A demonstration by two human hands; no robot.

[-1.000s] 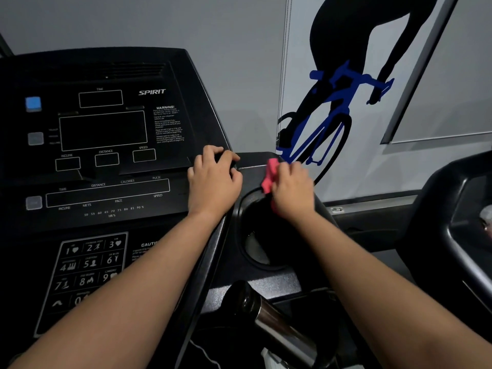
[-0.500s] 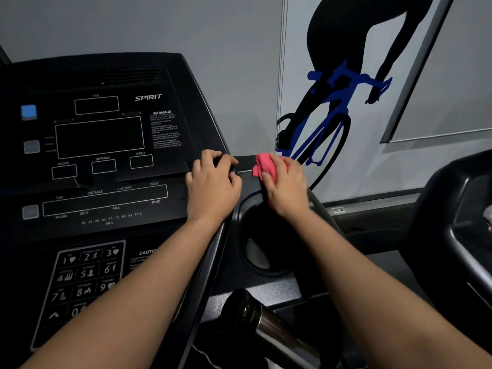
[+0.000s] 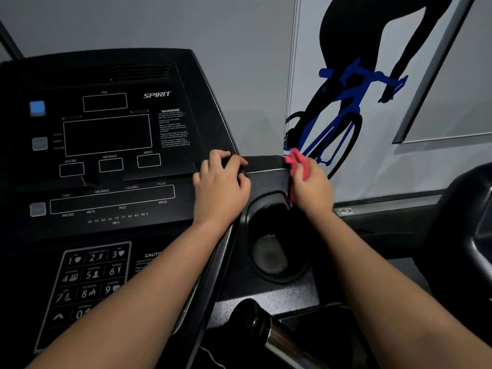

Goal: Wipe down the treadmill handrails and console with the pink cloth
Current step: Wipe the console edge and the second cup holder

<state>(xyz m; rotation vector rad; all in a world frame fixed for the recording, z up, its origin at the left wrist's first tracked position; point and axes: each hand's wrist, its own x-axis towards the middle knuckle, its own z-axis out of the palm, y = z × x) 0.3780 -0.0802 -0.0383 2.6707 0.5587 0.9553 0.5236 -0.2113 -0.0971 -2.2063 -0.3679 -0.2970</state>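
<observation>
I am gripping the crumpled pink cloth (image 3: 295, 161) in my right hand (image 3: 311, 187), fingers curled round it, and pressing it on the far corner of the grainy black plastic tray (image 3: 266, 179). That corner is at 12 o'clock from the round, deep cup holder (image 3: 277, 251). The cloth is bunching into soft folds above my knuckles.

My left hand (image 3: 221, 187) is lying at 9 o'clock from the cloth. Its fingers are curling over the right edge of the console (image 3: 106, 134), a smooth matte black slab with thin white outlined boxes. A shiny metal tube (image 3: 269, 334) is glinting at 6 o'clock from the cup holder.

Compared with half a second ago, I am holding the cloth further toward 3 o'clock, away from my left hand, which is staying put.
</observation>
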